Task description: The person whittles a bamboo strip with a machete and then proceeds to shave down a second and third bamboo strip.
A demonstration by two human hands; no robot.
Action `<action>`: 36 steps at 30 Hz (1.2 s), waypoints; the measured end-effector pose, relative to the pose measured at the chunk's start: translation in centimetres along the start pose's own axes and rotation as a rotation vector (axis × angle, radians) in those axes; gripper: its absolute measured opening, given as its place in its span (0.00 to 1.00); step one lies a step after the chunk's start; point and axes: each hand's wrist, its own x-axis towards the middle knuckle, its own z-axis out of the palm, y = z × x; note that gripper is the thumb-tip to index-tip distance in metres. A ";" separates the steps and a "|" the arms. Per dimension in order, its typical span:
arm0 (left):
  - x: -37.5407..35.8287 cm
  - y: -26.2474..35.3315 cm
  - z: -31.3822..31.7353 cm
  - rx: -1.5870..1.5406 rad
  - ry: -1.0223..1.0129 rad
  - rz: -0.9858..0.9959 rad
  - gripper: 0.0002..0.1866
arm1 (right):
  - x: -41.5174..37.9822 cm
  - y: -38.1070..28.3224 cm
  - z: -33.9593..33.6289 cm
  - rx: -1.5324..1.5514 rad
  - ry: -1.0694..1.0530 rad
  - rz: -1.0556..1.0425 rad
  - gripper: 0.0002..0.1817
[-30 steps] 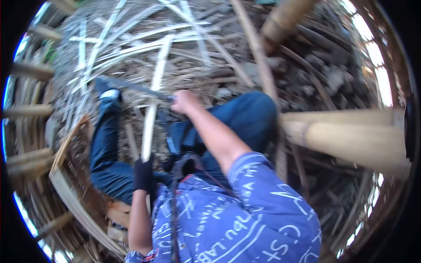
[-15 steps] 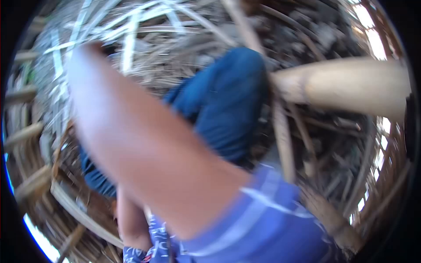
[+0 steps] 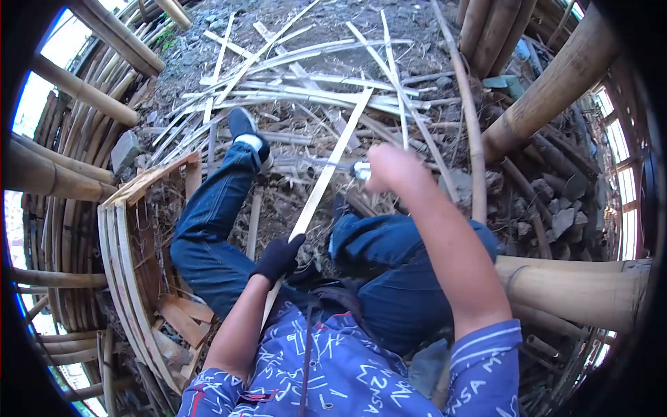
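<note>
My left hand (image 3: 278, 258) wears a black glove and grips a long pale bamboo strip (image 3: 332, 163), which runs up and to the right from my lap over the ground. My bare right hand (image 3: 391, 169) is closed on the handle of a knife whose blade (image 3: 326, 164) reaches left and meets the strip about halfway along it. I sit with both legs in blue jeans; the left leg (image 3: 208, 215) is stretched out, ending in a dark shoe (image 3: 244, 128).
Loose bamboo strips and shavings (image 3: 292, 83) litter the ground ahead. A woven bamboo frame (image 3: 128, 236) lies at my left. Thick bamboo poles (image 3: 563, 76) lean at the upper right, another thick pole (image 3: 577, 292) lies at the right, and stones (image 3: 556, 208) sit between them.
My right arm swung up close across the camera, then came back down with the knife on the strip. The view has tilted, so the strip now slants to the right.
</note>
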 end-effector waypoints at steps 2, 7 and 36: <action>1.7 3.0 -3.1 -0.441 -0.156 -0.564 0.17 | 1.8 1.9 2.5 -0.031 0.012 -0.093 0.20; 5.3 4.2 -3.7 -0.593 -0.037 -0.437 0.28 | 3.3 4.9 7.9 0.093 -0.029 -0.116 0.21; 0.5 9.2 -6.7 -0.536 0.258 -0.373 0.22 | 3.9 2.7 12.9 0.242 0.277 -0.084 0.16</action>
